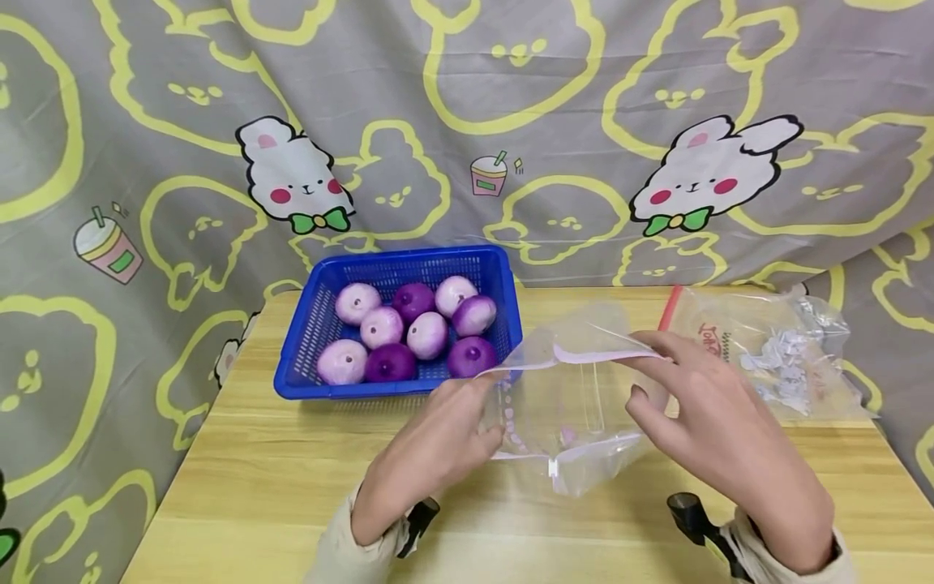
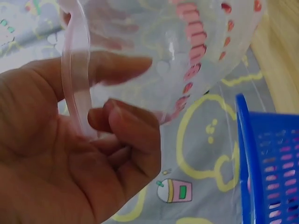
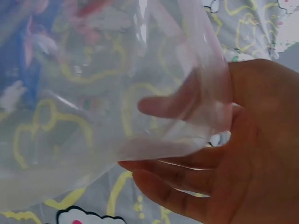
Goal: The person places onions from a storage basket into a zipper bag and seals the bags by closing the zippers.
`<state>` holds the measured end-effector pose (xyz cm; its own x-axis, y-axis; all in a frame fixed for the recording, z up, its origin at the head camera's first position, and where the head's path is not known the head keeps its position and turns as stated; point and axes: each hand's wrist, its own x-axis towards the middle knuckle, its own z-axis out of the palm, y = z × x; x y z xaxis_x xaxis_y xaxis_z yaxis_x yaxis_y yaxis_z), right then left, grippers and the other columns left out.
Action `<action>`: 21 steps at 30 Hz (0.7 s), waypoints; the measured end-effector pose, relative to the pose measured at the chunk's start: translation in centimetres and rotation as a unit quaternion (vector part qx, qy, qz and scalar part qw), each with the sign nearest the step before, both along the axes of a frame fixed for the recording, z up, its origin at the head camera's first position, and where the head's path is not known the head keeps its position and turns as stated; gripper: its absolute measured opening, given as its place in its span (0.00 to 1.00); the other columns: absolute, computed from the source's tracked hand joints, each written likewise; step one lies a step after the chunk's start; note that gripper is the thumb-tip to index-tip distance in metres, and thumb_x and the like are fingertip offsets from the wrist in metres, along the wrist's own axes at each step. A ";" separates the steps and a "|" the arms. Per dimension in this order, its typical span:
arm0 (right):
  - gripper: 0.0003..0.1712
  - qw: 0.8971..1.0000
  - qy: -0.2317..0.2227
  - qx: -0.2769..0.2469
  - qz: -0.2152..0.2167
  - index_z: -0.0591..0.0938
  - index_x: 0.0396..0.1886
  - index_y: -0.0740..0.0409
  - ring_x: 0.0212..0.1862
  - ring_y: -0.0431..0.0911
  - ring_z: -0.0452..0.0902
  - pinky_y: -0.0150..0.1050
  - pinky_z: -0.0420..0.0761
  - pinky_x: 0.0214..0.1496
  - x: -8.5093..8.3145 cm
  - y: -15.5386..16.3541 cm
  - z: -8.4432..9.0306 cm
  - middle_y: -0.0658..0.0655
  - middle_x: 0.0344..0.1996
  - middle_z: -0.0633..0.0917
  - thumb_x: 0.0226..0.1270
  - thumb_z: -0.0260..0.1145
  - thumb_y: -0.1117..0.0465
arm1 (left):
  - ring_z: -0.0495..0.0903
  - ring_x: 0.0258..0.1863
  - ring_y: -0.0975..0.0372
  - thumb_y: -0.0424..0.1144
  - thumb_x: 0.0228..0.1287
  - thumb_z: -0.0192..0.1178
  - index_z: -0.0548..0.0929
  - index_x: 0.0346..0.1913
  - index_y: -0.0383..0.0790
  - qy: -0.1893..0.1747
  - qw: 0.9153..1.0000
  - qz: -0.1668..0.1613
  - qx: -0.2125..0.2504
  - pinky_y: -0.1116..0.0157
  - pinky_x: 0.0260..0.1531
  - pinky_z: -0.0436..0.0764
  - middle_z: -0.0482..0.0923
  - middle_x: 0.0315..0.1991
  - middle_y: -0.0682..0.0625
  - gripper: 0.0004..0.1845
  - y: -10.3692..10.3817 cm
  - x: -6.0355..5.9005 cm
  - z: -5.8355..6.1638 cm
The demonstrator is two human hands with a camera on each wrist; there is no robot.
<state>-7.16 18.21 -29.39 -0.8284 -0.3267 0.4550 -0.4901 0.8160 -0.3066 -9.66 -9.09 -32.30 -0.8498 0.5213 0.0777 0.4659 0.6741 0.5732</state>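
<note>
A clear zip bag (image 1: 576, 397) with a pink zip strip is held above the wooden table (image 1: 277, 478), its mouth pulled apart between both hands. My left hand (image 1: 438, 442) pinches the left end of the bag's rim (image 2: 77, 84) between thumb and curled fingers. My right hand (image 1: 700, 405) grips the right end, with the thumb inside the clear bag (image 3: 117, 93) and the fingers outside. Behind the bag stands a blue plastic basket (image 1: 321, 324) holding several purple and pale onions (image 1: 426, 334).
A second clear bag (image 1: 766, 349) with a red zip and white bits inside lies at the table's back right. A grey cloth with yellow outlines and rabbit pictures (image 1: 292, 174) hangs behind the table. The basket's blue wall (image 2: 252, 158) shows in the left wrist view.
</note>
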 end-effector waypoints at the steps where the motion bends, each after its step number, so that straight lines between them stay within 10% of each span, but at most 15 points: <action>1: 0.21 1.000 -0.003 0.005 0.004 0.87 0.49 0.52 0.49 0.54 0.79 0.57 0.76 0.45 0.2 0.2 0.1 0.61 0.57 0.80 0.54 0.64 0.67 | 0.68 0.21 0.67 0.30 0.56 0.65 0.75 0.65 0.42 -0.012 1.000 -0.011 0.000 0.70 0.19 0.72 0.69 0.23 0.56 0.31 0.0 0.0 0.0; 6: 0.25 0.999 -0.011 0.024 0.030 0.84 0.57 0.46 0.37 0.42 0.80 0.51 0.79 0.39 0.8 0.6 0.4 0.57 0.63 0.76 0.57 0.71 0.62 | 0.64 0.17 0.69 0.35 0.60 0.66 0.73 0.67 0.43 -0.052 0.997 -0.053 -0.015 0.70 0.15 0.66 0.64 0.18 0.58 0.31 0.3 -0.2 -0.2; 11: 0.28 0.997 -0.062 0.025 0.028 0.79 0.64 0.50 0.49 0.52 0.83 0.55 0.81 0.44 0.5 0.6 0.4 0.58 0.63 0.78 0.63 0.72 0.54 | 0.65 0.17 0.69 0.39 0.64 0.66 0.73 0.67 0.41 -0.067 0.994 -0.077 -0.029 0.71 0.17 0.67 0.66 0.18 0.58 0.29 0.6 -1.0 -1.1; 21: 0.61 0.976 -0.212 -0.004 0.040 0.58 0.78 0.46 0.70 0.57 0.65 0.64 0.69 0.62 -0.3 0.8 -0.2 0.57 0.74 0.64 0.49 0.70 0.26 | 0.72 0.34 0.65 0.41 0.68 0.64 0.76 0.65 0.42 0.018 0.994 -0.100 -0.024 0.68 0.35 0.74 0.72 0.31 0.57 0.24 0.6 -2.2 -2.7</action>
<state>-7.43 18.98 -29.61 -0.9151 -0.3954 0.0788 -0.3790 0.7772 -0.5024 -11.83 -8.46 -34.99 -0.7251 0.6842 0.0776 0.6141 0.5915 0.5225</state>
